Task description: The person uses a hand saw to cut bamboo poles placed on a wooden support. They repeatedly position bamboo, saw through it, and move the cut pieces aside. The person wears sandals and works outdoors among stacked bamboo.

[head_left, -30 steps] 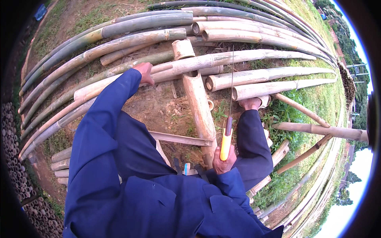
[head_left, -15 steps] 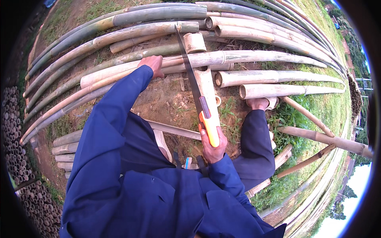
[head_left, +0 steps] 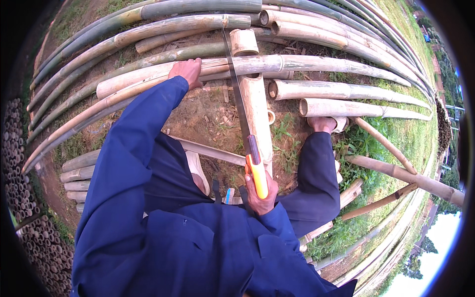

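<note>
My right hand (head_left: 261, 196) is wrapped round the yellow-and-orange handle of a hand saw (head_left: 256, 171). The long thin blade points away from me and lies across a pale bamboo pole (head_left: 316, 63), which runs left to right. Left of the blade, my left hand (head_left: 186, 74) grips the same pole from above, its fingers curled over the top. The pole rests on a thick bamboo support (head_left: 256, 109) with a notched end. Just beyond the pole, a short bamboo section (head_left: 244, 42) lines up with that support.
More bamboo poles (head_left: 188, 24) lie across the far side; two cut ones (head_left: 346, 91) extend to the right. My feet, in pale shoes (head_left: 197, 173), are on either side of the support. A bamboo frame (head_left: 396, 171) stands at right, and stacked bamboo (head_left: 44, 247) at left.
The saw has been drawn back toward me and slightly left, with my right hand on its handle. My left hand has stayed on the pole, shifted only slightly left.
</note>
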